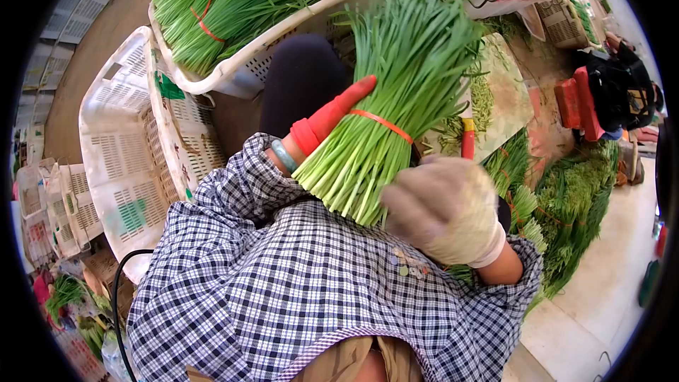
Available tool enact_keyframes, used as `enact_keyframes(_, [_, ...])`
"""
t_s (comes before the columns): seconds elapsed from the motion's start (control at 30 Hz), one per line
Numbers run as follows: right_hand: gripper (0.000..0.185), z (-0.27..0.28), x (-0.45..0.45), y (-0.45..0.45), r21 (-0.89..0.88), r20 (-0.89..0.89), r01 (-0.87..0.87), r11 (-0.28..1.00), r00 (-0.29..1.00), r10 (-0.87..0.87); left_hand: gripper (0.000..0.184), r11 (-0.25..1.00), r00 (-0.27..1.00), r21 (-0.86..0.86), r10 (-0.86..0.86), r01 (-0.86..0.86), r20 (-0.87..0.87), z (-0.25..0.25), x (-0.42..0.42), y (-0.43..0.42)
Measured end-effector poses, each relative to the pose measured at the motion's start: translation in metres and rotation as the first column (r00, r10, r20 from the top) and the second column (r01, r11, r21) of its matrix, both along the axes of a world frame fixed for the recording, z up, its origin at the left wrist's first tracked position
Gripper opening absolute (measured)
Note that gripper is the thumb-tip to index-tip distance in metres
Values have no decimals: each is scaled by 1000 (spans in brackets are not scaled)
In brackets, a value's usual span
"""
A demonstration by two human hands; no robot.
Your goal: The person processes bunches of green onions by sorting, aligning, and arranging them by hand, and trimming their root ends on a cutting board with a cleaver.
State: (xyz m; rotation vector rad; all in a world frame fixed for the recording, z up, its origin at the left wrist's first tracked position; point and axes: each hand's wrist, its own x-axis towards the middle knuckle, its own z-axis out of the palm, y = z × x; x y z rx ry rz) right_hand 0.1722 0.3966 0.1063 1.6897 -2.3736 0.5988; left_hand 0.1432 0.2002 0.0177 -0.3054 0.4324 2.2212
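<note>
A thick bundle of garlic chives is held in front of my chest, leaf tips pointing up and away, pale cut ends toward me. An orange-red rubber band circles its stems. My left hand, in a red glove, is closed round the bundle's left side, with most fingers hidden behind the stems. Beside the lower right stems is my right hand, in a whitish glove. Its fingers look bent but are smeared by motion, so I cannot make out whether they grip anything.
A white crate of banded chives stands ahead, with another white crate at left. A knife with a red and yellow handle lies on a board with trimmings. More green bundles lie at right.
</note>
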Motion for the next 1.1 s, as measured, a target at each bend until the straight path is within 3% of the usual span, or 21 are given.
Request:
enact_keyframes(0.07, [40, 0, 7, 0, -147, -23, 131, 980, 990, -136, 60, 972, 998, 226, -55, 58, -20, -29, -16, -2])
enact_keyframes(0.13, [33, -4, 18, -10, 72, 90, 84, 994, 992, -90, 59, 973, 998, 226, -49, 55, -32, -34, -18, 1])
enact_keyframes(0.17, [34, -24, 19, -17, 68, -109, 86, 994, 991, -79, 59, 973, 999, 228, -37, 43, -33, -30, -20, 4])
enact_keyframes(0.23, [38, -27, 18, -10, -5, -81, 109, 994, 991, -109, 58, 982, 996, 186, -4, 21, -94, -16, -19, 7])
enact_keyframes(0.3, [37, -4, 9, 6, -237, 183, 298, 925, 949, -259, 57, 993, 962, -2, 110, -114, -250, -15, -20, 9])
enact_keyframes(0.37, [65, -25, 1, 30, -301, 586, 613, 731, 723, -365, 59, 962, 854, -185, 78, -199, -514, -20, -21, 9])
enact_keyframes(0.4, [82, -50, -3, 40, -315, 770, 764, 562, 553, -320, 57, 953, 818, -182, 98, -241, -567, -23, -21, 14])
enact_keyframes(0.47, [96, -96, -37, 55, -360, 888, 801, 478, 452, -88, 56, 950, 761, -163, 104, -267, -640, -32, -20, 29])
enact_keyframes(0.5, [99, -106, -49, 56, -392, 919, 810, 437, 368, 143, 54, 937, 727, -202, 75, -287, -682, -37, -18, 37])
enact_keyframes(0.57, [87, -99, -70, 30, -578, 815, 738, 349, 547, 192, 53, 927, 674, -233, 29, -295, -738, -52, -18, 52])
enact_keyframes(0.63, [58, -112, -84, 26, -431, 814, 750, 502, 563, -142, 51, 837, 665, -358, 9, -414, -747, -69, -22, 61])
enact_keyframes(0.7, [34, -122, -96, 23, -302, 710, 753, 584, 587, -389, 48, 811, 681, -347, 84, -471, -727, -68, -26, 62])
enact_keyframes(0.77, [45, -123, -103, 20, -428, 670, 735, 527, 649, -361, 43, 846, 771, -196, 324, -496, -548, -68, -32, 57])
enact_keyframes(0.83, [53, -117, -103, 15, -496, 687, 737, 458, 656, -312, 39, 840, 777, -200, 340, -504, -529, -71, -35, 49])
enact_keyframes(0.9, [56, -92, -95, 10, -365, 735, 787, 497, 571, -365, 45, 859, 803, -274, 230, -433, -550, -70, -34, 38])
enact_keyframes(0.97, [61, -60, -85, 8, -196, 767, 830, 523, 462, -446, 45, 865, 798, -256, 233, -431, -557, -71, -32, 27])
enact_keyframes(1.0, [66, -59, -87, 16, -358, 796, 865, 351, 479, -370, 46, 873, 811, -268, 211, -407, -545, -68, -31, 22])
enact_keyframes(1.07, [62, -44, -100, 34, -643, 697, 765, 30, 602, -390, 48, 885, 833, -284, 179, -369, -524, -70, -29, 16])
enact_keyframes(1.1, [57, -22, -106, 46, -724, 555, 687, 57, 630, -543, 48, 888, 835, -286, 170, -360, -524, -72, -26, 14])
